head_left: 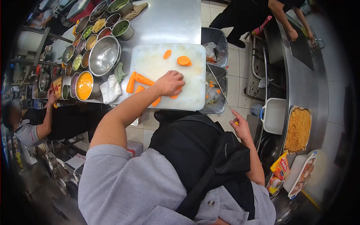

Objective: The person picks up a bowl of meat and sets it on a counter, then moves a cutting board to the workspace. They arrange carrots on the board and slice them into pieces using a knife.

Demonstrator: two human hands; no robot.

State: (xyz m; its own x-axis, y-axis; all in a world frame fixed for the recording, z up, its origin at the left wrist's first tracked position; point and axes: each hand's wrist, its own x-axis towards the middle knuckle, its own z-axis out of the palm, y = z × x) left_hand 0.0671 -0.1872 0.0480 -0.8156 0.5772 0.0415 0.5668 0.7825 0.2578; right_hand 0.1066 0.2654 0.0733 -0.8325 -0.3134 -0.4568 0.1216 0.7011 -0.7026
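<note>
On the white cutting board (150, 60) my left hand (170, 82) rests with its fingers curled over a carrot (180, 88), mostly hidden beneath them. More peeled carrot pieces (144, 79) lie left of that hand and under the forearm. Carrot slices (183, 60) are stacked near the board's far right, and a single slice (167, 54) lies apart. My right hand (242, 125), off the board's near right corner, grips a knife by its yellow handle (236, 122). The long thin knife blade (221, 89) points up and left, over the bins.
Two lined bins (222, 77) with scraps stand right of the board. Metal bowls (105, 56), ingredient pots and a white cloth (111, 89) sit to the left. A co-worker (48, 123) cuts at far left; another person's arms (283, 18) reach over the right counter, near a crumb tray (298, 129).
</note>
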